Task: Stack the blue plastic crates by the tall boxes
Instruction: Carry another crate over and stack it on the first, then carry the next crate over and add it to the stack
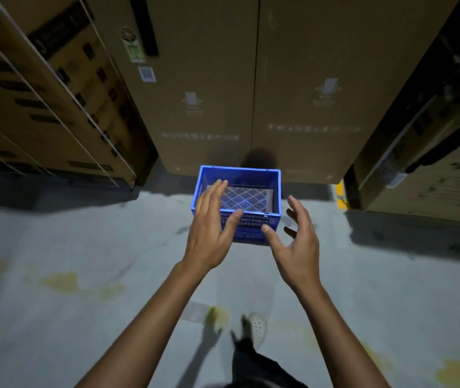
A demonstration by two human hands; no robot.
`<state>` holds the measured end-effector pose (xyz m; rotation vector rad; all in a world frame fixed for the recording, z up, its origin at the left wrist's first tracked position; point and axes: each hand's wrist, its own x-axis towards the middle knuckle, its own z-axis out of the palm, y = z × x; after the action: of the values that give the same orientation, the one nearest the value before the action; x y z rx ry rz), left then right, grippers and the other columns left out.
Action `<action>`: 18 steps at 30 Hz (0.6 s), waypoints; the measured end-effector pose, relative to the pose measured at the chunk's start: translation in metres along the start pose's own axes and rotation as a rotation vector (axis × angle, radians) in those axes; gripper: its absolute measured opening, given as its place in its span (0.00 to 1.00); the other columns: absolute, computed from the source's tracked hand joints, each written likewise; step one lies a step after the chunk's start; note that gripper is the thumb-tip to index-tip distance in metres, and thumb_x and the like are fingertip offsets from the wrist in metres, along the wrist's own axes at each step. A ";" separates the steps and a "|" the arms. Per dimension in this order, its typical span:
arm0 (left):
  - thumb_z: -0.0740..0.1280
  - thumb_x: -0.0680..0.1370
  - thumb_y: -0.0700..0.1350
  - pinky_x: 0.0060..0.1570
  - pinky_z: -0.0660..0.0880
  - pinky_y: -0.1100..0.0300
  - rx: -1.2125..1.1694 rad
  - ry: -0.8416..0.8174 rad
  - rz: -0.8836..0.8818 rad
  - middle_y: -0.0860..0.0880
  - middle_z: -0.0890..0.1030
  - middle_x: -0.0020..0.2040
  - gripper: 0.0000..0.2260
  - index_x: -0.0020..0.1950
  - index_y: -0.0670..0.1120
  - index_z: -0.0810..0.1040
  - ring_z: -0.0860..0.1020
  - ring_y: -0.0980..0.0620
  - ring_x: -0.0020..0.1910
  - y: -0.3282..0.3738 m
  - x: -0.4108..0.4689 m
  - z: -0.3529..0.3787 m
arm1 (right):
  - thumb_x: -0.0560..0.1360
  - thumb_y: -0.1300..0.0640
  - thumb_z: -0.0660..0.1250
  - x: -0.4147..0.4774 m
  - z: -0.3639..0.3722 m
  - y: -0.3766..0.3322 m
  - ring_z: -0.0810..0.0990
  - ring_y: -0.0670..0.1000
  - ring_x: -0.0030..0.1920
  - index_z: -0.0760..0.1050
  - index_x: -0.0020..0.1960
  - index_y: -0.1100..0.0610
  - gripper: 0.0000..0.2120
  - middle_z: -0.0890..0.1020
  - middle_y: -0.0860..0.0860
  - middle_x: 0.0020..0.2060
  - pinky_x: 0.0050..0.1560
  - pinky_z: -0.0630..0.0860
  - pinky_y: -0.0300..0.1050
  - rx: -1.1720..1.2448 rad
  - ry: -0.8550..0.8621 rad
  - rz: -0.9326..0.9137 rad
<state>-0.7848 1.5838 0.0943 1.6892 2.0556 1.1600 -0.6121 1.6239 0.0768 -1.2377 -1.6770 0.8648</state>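
A blue plastic crate stands on the grey floor right in front of two tall brown cardboard boxes. Its slotted bottom shows and nothing lies inside. My left hand hovers over the crate's near left corner with fingers straight and spread, holding nothing. My right hand hangs just to the right of the crate, fingers loosely spread, also empty. Neither hand clearly touches the crate.
More large cartons with straps stand at the left and at the right, forming a narrow bay. The concrete floor has yellowish stains. My foot in a white shoe is below the hands.
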 end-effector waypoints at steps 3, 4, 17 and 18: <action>0.56 0.81 0.60 0.70 0.66 0.51 -0.002 0.048 -0.018 0.52 0.62 0.76 0.26 0.77 0.52 0.58 0.60 0.54 0.74 0.014 -0.049 -0.019 | 0.73 0.48 0.72 -0.045 -0.014 -0.025 0.71 0.43 0.66 0.63 0.74 0.47 0.33 0.71 0.44 0.69 0.61 0.76 0.54 -0.009 -0.019 -0.043; 0.56 0.80 0.60 0.69 0.66 0.54 -0.007 0.064 -0.018 0.53 0.62 0.76 0.26 0.77 0.53 0.58 0.60 0.55 0.74 0.018 -0.067 -0.026 | 0.73 0.47 0.72 -0.061 -0.019 -0.033 0.72 0.43 0.65 0.63 0.74 0.47 0.33 0.72 0.44 0.69 0.61 0.76 0.53 -0.002 -0.023 -0.055; 0.54 0.79 0.60 0.52 0.57 0.85 0.055 0.279 -0.068 0.51 0.67 0.73 0.27 0.75 0.50 0.62 0.57 0.70 0.65 0.104 -0.247 -0.106 | 0.73 0.50 0.73 -0.220 -0.088 -0.115 0.74 0.43 0.64 0.66 0.72 0.48 0.30 0.74 0.44 0.66 0.59 0.78 0.50 0.166 -0.157 -0.176; 0.54 0.79 0.60 0.52 0.58 0.84 0.063 0.300 -0.082 0.52 0.66 0.73 0.27 0.75 0.51 0.62 0.57 0.70 0.64 0.114 -0.258 -0.108 | 0.73 0.50 0.73 -0.228 -0.094 -0.118 0.74 0.43 0.64 0.66 0.72 0.48 0.30 0.74 0.44 0.67 0.60 0.77 0.47 0.170 -0.185 -0.190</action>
<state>-0.6923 1.3064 0.1693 1.5168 2.3347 1.4077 -0.5369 1.3763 0.1659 -0.8907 -1.7920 1.0057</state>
